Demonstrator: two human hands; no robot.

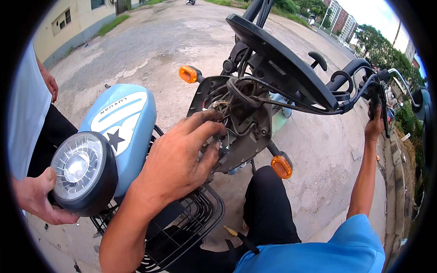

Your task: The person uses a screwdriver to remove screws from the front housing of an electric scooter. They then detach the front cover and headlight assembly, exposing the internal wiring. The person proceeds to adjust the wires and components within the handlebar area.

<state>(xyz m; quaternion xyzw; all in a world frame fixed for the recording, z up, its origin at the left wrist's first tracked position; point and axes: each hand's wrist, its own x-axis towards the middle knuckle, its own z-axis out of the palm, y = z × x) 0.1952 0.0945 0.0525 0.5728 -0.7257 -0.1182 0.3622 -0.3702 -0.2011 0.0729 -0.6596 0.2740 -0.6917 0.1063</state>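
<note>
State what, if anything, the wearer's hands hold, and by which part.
The right hand holds the handlebar at its grip end. The left hand is among the wires; whether it pinches any cannot be told.

An outdoor roadside lot: cracked concrete pavement (318, 193), a curb (395, 177) along its right edge, a cream building (84, 19) at its far-left corner, apartment blocks (340, 20) beyond its far-right corner.

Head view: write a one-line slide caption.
Left hand at the exposed wiring, right hand on the handlebar, co-worker's hand holding the round headlight.

headlight (78, 167) left of wires (237, 92), basket (210, 204) below, mirror (422, 103) far right
</note>
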